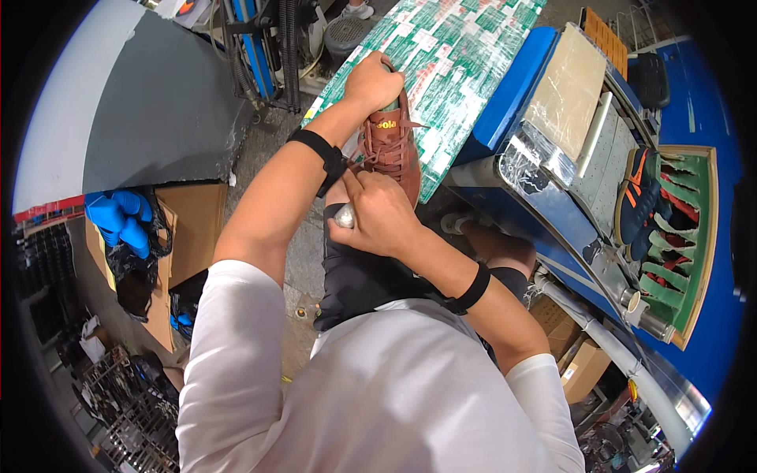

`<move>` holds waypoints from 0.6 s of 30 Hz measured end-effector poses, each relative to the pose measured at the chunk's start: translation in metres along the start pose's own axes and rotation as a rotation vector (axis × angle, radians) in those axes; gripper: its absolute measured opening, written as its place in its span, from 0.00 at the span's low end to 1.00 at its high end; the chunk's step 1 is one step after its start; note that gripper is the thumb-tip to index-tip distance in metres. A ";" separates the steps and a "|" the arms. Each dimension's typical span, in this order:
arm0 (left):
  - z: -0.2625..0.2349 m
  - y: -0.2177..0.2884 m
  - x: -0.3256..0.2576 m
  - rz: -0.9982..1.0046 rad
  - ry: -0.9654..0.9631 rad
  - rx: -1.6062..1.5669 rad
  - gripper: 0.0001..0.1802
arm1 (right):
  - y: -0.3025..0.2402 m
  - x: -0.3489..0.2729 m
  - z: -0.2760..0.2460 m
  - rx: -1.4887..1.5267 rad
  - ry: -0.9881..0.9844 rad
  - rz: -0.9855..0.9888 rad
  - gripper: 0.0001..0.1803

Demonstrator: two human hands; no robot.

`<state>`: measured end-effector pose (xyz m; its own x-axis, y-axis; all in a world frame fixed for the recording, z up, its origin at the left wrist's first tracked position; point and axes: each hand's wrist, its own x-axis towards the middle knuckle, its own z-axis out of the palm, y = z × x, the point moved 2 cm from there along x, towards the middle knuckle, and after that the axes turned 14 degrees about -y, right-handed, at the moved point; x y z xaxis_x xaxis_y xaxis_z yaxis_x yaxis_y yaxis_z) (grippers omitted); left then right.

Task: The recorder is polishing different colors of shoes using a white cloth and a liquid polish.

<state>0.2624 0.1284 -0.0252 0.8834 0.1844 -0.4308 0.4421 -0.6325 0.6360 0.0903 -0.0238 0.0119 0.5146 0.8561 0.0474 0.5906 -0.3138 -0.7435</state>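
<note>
White sleeves frame the lower field. Right hand (378, 214), at centre, is closed around a small metallic tool (344, 216) pressed at the heel of a brown laced shoe (390, 150). Left hand (373, 81), toward 12 o'clock, is clamped over the shoe's toe end. Shoe rests on a green-and-white patterned board (449, 55). At 3 o'clock, a dark shoe with orange stripes (637, 197) lies on a blue machine (512, 87).

The brown shoe (392, 150), centre top, looks like matt leather with cloth laces. It rests against a glossy, tape-wrapped green-and-white board (441, 63). The blue machine (552, 197) on the right shows shiny metal.
</note>
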 end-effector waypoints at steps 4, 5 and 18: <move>0.003 -0.016 -0.002 0.015 -0.034 -0.143 0.49 | -0.001 -0.043 -0.022 -0.110 0.058 0.006 0.50; 0.005 -0.025 -0.003 0.027 0.015 -0.301 0.58 | 0.001 -0.058 -0.035 -0.113 0.098 0.032 0.52; 0.050 -0.065 -0.120 0.320 0.084 -0.752 0.56 | 0.201 -0.264 -0.177 -0.630 0.577 0.734 0.50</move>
<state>0.1195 0.1099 -0.0468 0.9799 0.1549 -0.1256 0.1267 0.0033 0.9919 0.1834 -0.3853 -0.0321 0.9807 0.1126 0.1598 0.1514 -0.9546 -0.2564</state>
